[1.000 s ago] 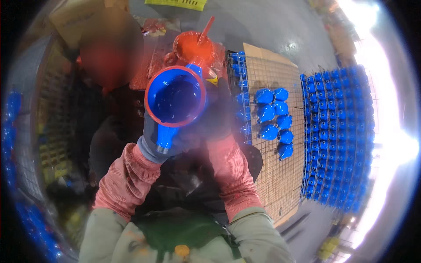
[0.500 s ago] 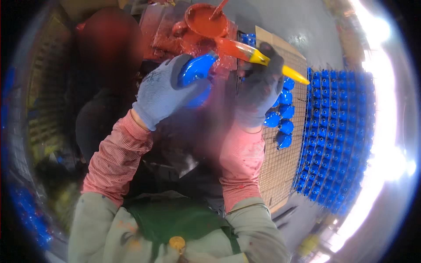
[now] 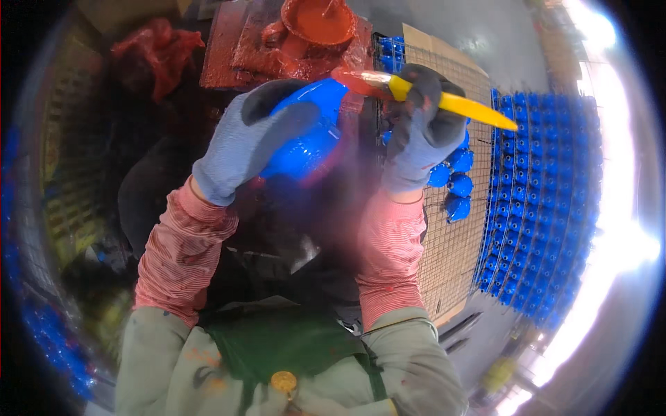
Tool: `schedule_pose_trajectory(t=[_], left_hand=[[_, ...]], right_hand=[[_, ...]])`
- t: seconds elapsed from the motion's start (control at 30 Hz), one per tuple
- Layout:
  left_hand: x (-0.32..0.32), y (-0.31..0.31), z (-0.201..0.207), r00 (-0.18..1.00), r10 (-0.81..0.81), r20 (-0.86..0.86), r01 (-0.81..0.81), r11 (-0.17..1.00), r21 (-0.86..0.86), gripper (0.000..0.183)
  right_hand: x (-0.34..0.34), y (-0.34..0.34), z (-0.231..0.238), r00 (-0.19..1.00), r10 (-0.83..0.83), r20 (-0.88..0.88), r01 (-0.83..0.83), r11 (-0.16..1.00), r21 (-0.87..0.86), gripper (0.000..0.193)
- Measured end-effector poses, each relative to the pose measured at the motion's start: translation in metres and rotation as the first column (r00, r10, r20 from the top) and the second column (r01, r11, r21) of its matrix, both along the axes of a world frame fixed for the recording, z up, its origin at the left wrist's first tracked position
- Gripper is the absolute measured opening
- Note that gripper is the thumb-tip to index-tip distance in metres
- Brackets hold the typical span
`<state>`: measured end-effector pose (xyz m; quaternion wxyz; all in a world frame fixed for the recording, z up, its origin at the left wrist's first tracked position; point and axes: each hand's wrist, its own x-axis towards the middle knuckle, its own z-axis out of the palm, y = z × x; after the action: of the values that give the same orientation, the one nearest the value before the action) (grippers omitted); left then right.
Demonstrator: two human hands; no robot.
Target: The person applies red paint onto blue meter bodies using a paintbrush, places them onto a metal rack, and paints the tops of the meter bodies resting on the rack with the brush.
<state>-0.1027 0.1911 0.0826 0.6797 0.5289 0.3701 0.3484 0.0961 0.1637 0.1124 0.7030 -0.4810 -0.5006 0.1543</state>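
Observation:
My left hand (image 3: 239, 142), in a grey-blue glove with dark palm, grips a glossy blue rounded piece (image 3: 305, 145) whose exact kind I cannot make out. My right hand (image 3: 424, 139), gloved alike, is closed around a paintbrush (image 3: 479, 113) with a yellow handle, a metal band and red-coated bristles. Pointing left, the brush tip is at the upper right edge of the blue piece; contact between them is hard to judge. A blur covers the space below the piece. Beyond my hands stands a pot of red paint (image 3: 320, 22) with a stick in it.
A paint-smeared red board (image 3: 225, 52) lies around the pot. To the right, several blue pieces (image 3: 458, 184) rest on a wire mesh rack (image 3: 444, 277) over cardboard. Farther right, rows of blue pieces (image 3: 538, 201) fill another rack. A crumpled red plastic bag (image 3: 163, 55) is at upper left.
The blue piece has come nearer and turned in my left hand. My right hand has shifted slightly right, and the brush tip now meets the piece's upper right edge in view.

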Motion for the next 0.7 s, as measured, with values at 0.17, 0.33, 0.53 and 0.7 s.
schedule_pose_trajectory(t=[0.17, 0.33, 0.53, 0.7], left_hand=[[-0.004, -0.003, -0.013, 0.857, 0.002, 0.515, 0.087, 0.985, -0.147, 0.044], [0.009, -0.026, -0.029, 0.392, 0.448, 0.804, 0.582, 0.555, -0.594, 0.062], [0.033, -0.039, -0.022, 0.216, 0.348, 0.912, 0.78, 0.501, -0.376, 0.064], [0.02, -0.035, -0.013, 0.338, 0.24, 0.91, 0.686, 0.599, -0.413, 0.066]], right_hand=[[-0.002, 0.0, -0.001, 0.923, 0.004, -0.385, -0.06, 0.989, -0.133, 0.035], [-0.037, 0.008, -0.022, 0.271, 0.307, -0.912, -0.5, 0.855, 0.139, 0.038], [-0.064, 0.012, -0.052, -0.162, 0.34, -0.926, -0.555, 0.745, 0.371, 0.041], [-0.043, 0.022, -0.054, -0.022, 0.359, -0.933, -0.537, 0.783, 0.314, 0.042]])
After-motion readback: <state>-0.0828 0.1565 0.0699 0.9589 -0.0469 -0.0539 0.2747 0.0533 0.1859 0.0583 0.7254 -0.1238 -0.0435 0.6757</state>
